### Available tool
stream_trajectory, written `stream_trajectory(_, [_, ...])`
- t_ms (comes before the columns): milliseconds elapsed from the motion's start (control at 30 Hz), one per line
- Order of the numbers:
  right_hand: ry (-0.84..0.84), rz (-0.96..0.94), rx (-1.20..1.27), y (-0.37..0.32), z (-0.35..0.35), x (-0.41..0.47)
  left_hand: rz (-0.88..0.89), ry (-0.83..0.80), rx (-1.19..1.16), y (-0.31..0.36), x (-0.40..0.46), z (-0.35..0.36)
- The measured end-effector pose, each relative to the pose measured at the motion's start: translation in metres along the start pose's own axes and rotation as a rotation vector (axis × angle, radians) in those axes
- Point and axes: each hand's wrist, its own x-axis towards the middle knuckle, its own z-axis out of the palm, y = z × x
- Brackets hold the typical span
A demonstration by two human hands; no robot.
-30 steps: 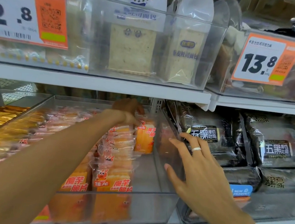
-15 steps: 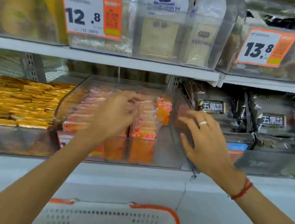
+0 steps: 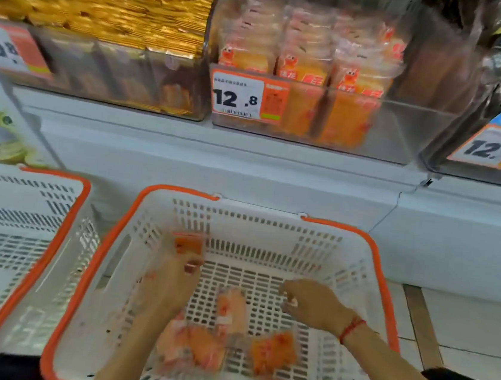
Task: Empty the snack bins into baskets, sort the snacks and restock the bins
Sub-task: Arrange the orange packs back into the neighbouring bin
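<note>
Two white plastic baskets with orange rims are being shown below the shelf, their walls and floors pierced with rows of slots; the middle basket [image 3: 356, 264] is being reached into by both hands, while the second basket [image 3: 20, 226] is standing just beside it on the left. Several orange snack packets [image 3: 203, 350] in glossy, crinkled wrap are lying loose on the slotted floor of the middle basket, their outlines being smeared by motion blur. The left hand [image 3: 176, 284] is being held over the basket's left half with an orange packet [image 3: 188, 245] at its fingertips; whether that packet is being pinched or is falling free cannot be told through the blur. The right hand [image 3: 311, 306] is being held over the basket's right half with fingers loosely spread and nothing held, a red cord bracelet [image 3: 350, 327] being worn at its wrist. On the white shelf above, more of the same orange packets are being kept upright in tight rows inside a clear, box-shaped plastic bin [image 3: 406, 129], whose front is carrying an orange and white price tag [image 3: 247, 97]. To its left, a second clear bin [image 3: 106, 76] is being filled with flat, gold-foil packets stacked in layers.
</note>
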Motion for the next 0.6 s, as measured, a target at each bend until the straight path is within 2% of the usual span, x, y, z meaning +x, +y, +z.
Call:
stream_trajectory(100, [-0.181,0.065,-0.056,-0.005,0.065,0.015,-0.157,-0.310,0.173,-0.036,0.000,0.038])
stream_trajectory(167, [-0.230,0.082,-0.150,-0.008,0.096,0.017,-0.267,-0.464,0.152,-0.049,0.004,0.064])
stream_trajectory(267, [-0.190,0.083,-0.213,-0.008,0.123,0.014,-0.380,-0.583,0.135,-0.044,0.000,0.090])
stream_trajectory(333, [-0.102,0.081,-0.205,0.005,0.134,0.013,-0.437,-0.569,0.170,-0.045,-0.005,0.105])
stream_trajectory(367, [-0.150,0.074,-0.166,0.008,0.129,0.009,-0.462,-0.542,0.163,-0.045,-0.008,0.110])
stream_trajectory(433, [-0.125,0.124,0.102,0.006,0.100,0.000,-0.506,-0.509,0.096,-0.045,-0.011,0.119])
stream_trajectory(533, [-0.054,0.308,0.588,0.013,0.077,0.000,-0.547,-0.460,-0.083,-0.039,-0.008,0.112])
stream_trajectory(600, [-0.024,0.406,0.858,0.016,0.054,0.004,-0.521,-0.365,-0.139,-0.023,-0.003,0.095])
